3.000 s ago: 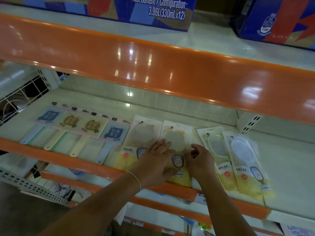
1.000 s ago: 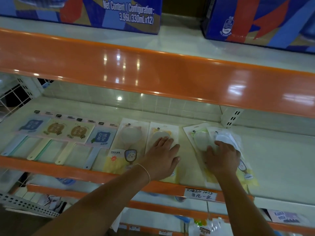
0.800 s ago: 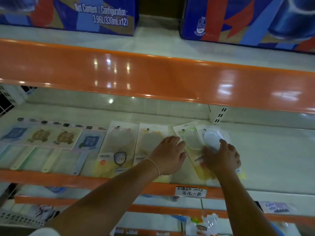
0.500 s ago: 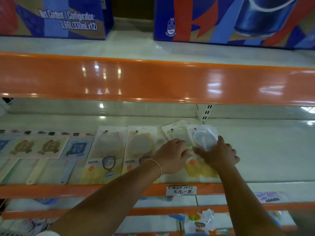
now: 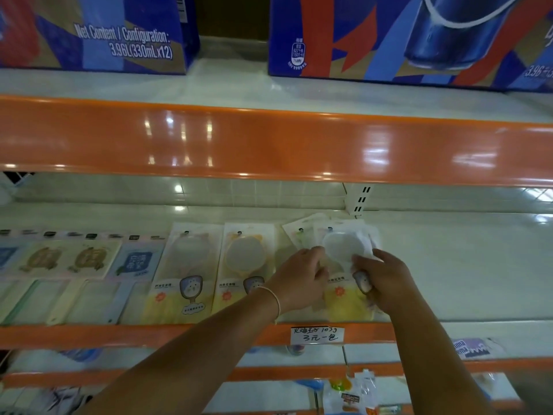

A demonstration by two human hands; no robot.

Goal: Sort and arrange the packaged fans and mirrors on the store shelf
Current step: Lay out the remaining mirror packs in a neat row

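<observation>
Both hands work on one packaged mirror [image 5: 344, 256] that lies on top of a second, tilted packet [image 5: 299, 232] on the white shelf [image 5: 449, 265], toward the middle of its near edge. The left hand [image 5: 302, 280] has its fingers curled onto the packet's left edge, and the right hand [image 5: 380, 283] grips the right edge with thumb and fingers bent around the plastic — so each holds a side.

Just left of them two more mirror packets [image 5: 191, 271] lie flat side by side, tops toward the far wall. Farther left a row of packaged fans [image 5: 89, 259] overlaps along the shelf. A handwritten price tag [image 5: 317, 335] sits on the orange front rail [image 5: 119, 335] just below the hands. Blue drink cartons [image 5: 389, 34] stand on the shelf above.
</observation>
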